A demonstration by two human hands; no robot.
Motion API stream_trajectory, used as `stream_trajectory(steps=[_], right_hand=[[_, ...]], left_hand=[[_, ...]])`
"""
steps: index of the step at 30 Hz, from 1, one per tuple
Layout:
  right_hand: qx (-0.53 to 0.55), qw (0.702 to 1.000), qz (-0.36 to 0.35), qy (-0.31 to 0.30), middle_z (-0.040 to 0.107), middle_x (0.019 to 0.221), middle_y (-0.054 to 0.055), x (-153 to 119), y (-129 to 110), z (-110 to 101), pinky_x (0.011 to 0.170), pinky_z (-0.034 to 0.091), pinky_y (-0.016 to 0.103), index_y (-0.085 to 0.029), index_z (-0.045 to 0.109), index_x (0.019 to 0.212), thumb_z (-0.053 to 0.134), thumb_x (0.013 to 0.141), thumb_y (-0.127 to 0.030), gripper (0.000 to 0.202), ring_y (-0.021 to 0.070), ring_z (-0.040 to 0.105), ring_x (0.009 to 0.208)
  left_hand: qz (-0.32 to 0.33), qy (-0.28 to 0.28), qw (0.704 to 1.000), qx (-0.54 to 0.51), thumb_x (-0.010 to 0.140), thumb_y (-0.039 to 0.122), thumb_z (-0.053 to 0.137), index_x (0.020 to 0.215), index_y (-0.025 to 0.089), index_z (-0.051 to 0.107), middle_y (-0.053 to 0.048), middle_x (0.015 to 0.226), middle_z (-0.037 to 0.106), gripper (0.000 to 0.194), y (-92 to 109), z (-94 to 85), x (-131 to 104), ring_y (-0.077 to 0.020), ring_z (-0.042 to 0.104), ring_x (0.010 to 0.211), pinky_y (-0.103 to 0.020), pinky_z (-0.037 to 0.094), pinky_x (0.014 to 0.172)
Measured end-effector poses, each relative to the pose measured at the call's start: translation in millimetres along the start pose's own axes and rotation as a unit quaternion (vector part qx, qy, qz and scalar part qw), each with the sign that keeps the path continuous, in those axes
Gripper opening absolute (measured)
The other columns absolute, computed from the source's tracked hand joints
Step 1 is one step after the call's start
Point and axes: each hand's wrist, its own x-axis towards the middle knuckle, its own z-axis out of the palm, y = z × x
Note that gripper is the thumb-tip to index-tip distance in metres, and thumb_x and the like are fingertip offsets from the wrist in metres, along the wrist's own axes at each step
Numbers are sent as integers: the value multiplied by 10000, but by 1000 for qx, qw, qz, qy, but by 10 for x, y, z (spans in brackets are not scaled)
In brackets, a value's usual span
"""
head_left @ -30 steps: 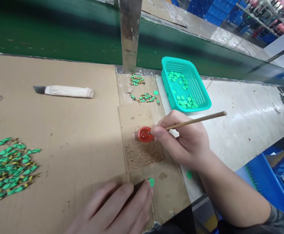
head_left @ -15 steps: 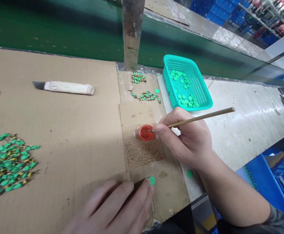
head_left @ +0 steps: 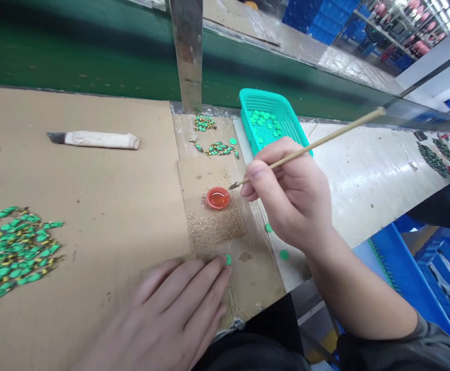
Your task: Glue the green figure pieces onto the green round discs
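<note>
Matt cardboard (head_left: 105, 206) is seen at nine o'clock, scuffed, shiny metal in the post (head_left: 189, 62) near twelve, smooth perforated plastic in the basket (head_left: 289, 123) at one, and smooth wood in the brush handle (head_left: 336, 134) at two.

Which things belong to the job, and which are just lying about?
Seem to belong:
brush, in the right hand
red cup, by the brush tip
green disc, touching the left hand
basket of green discs

Seem just lying about:
white-handled tool
blue crates, behind
</note>
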Motion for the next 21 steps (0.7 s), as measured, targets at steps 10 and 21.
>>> stream_trajectory(steps=[10, 21], right_hand=[[-55, 996, 12, 68, 667, 781, -63, -265, 93, 322, 612, 520, 265, -249, 638, 908, 686, 1192, -327, 298, 93, 653, 633], [-83, 996, 12, 31, 657, 744, -71, -194, 94, 360, 613, 486, 246, -248, 614, 869, 683, 1189, -316, 334, 83, 621, 608]], left_hand=[[26, 19, 999, 5, 1164, 306, 581, 1520, 147, 738, -102, 1507, 764, 420, 15, -41, 82, -335, 626, 1334, -540, 359, 1225], [30, 31, 999, 11, 1160, 344, 610, 1427, 154, 784, -98, 1456, 780, 371, 6, -46, 114, -329, 628, 1274, -537, 383, 1165]])
